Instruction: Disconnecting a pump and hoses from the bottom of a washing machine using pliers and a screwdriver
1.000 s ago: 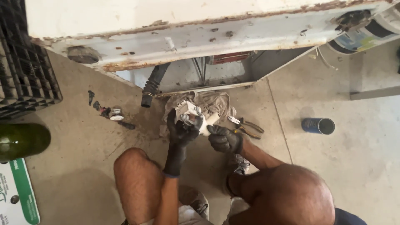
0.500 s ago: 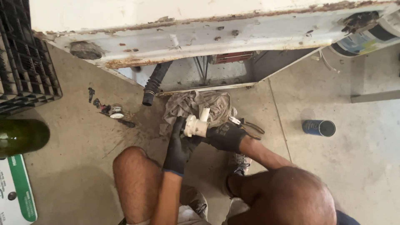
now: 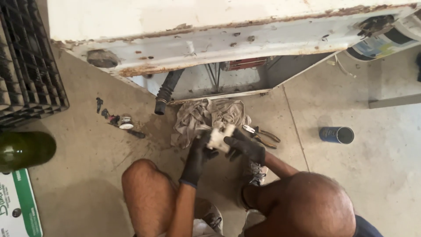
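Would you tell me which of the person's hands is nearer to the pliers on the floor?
The right hand: it holds the white part just left of the pliers. The left hand grips the part's far side, further from them.

Small white plastic part (image 3: 218,138), blocky, tilted, gripped between two black-gloved hands above a crumpled grey rag (image 3: 210,116).

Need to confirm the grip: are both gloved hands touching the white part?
Touching. Head view shows left hand and right hand wrapped around the white part.
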